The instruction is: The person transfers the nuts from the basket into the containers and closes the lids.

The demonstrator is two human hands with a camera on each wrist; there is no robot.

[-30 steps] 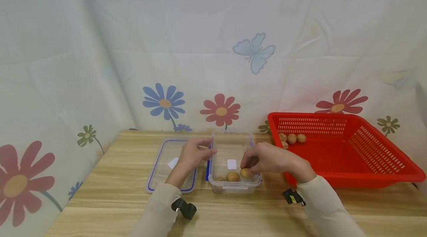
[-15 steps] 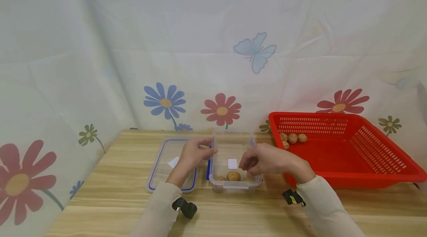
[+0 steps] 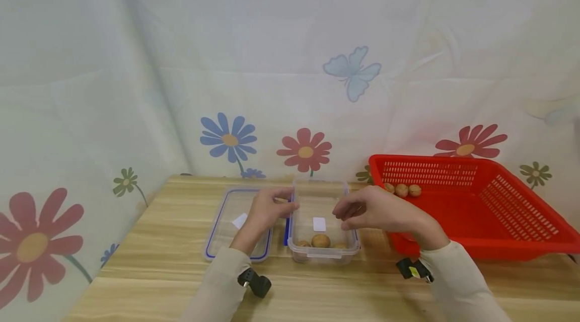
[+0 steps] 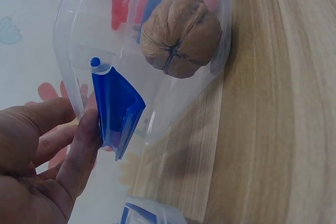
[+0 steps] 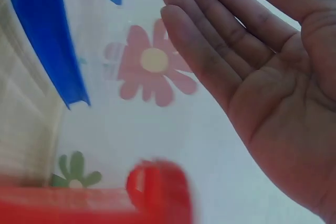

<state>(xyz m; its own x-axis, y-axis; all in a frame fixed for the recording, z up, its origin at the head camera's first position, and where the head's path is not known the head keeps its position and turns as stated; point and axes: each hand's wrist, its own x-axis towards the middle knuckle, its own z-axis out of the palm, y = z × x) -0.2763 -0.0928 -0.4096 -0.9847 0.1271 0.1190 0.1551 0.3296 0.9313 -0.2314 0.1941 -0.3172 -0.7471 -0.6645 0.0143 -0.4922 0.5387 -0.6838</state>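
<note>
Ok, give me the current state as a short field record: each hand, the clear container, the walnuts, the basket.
left hand: grips the left rim of the clear container, thumb by its blue clip
right hand: open above the container, holding nothing
walnuts in container: at the near end
lid: flat on the table, left of the container
red basket: right side, walnuts in its far left corner

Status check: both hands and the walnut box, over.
Left hand grips clear container at its rim. Right hand open, empty, above it. Walnuts inside. Nothing blocking.

Bright even light; right wrist view perhaps motion-blurred.
</note>
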